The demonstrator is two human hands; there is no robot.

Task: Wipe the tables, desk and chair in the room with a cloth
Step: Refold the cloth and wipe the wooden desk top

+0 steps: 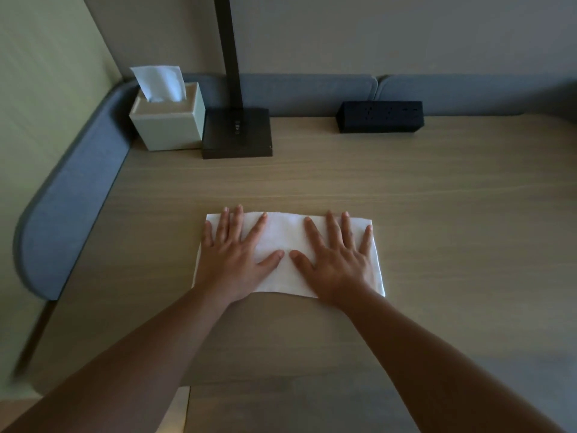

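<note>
A white folded cloth [285,232] lies flat on the wooden desk [437,198], near its middle. My left hand [234,257] presses on the cloth's left half with fingers spread and straight. My right hand [337,257] presses on the right half the same way. The two thumbs nearly meet at the cloth's centre. Both forearms reach in from the bottom of the view.
A tissue box [168,120] stands at the back left corner, beside a black lamp base [237,132] with its upright post. A black power strip block [381,116] sits at the back. A grey padded panel [71,195] borders the desk's left and rear edges.
</note>
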